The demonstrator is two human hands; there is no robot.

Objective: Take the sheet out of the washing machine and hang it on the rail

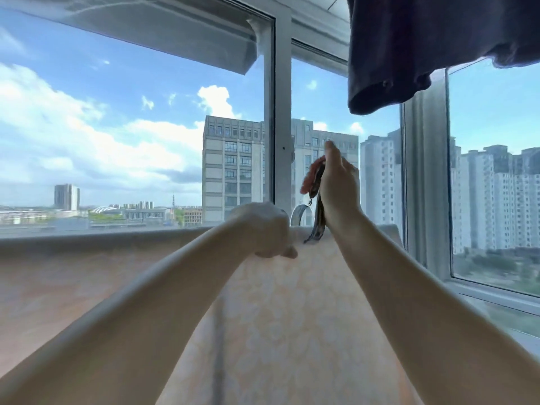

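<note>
A pale peach patterned sheet (292,317) hangs draped over a horizontal rail and fills the lower half of the view; the rail itself is hidden under its top fold. My left hand (264,230) is closed on the sheet's top edge at the centre. Just to its right, my right hand (336,182) is raised and grips a large metal clamp-style clothes peg (317,214) with reddish handles. The peg's jaws reach down to the sheet's top edge.
Dark navy garments (423,48) hang from above at the upper right. Behind the sheet stands a large window with a white frame (280,112), with high-rise buildings and sky outside. A white sill (496,299) runs along the right.
</note>
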